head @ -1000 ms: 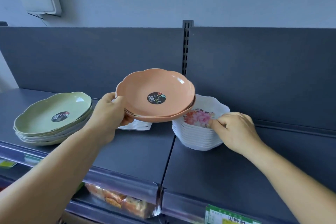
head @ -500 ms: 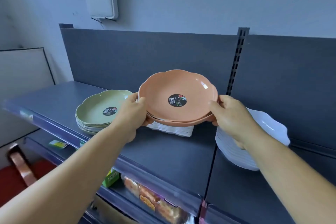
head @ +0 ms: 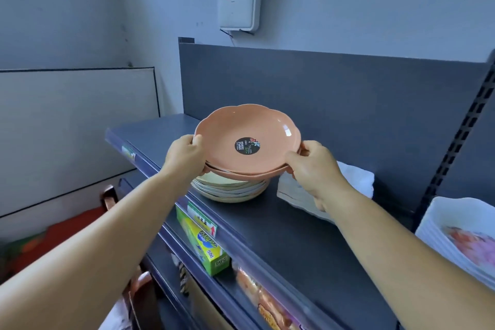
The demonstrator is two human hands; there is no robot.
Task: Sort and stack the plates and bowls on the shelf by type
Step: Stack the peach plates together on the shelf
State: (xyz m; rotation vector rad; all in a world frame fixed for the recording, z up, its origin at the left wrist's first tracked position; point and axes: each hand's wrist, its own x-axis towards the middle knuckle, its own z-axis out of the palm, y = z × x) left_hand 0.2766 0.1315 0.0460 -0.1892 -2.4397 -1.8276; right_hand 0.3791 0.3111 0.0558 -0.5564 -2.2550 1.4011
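Clearly both hands are full: the left hand (head: 184,159) and the right hand (head: 312,169) pinch opposite rims of the small stack of orange plates (head: 247,139), held at the centre of the frame just over the pale green plate stack (head: 230,190) on the shelf (head: 281,225). They look like light, stiff plastic with a glossy, likely slippery face, so the scalloped rim, thumbs on top and fingers beneath, seems the safest hold. White square dishes (head: 356,182) sit just right of centre

Peach plates (head: 249,131) — black sticker (head: 247,146)
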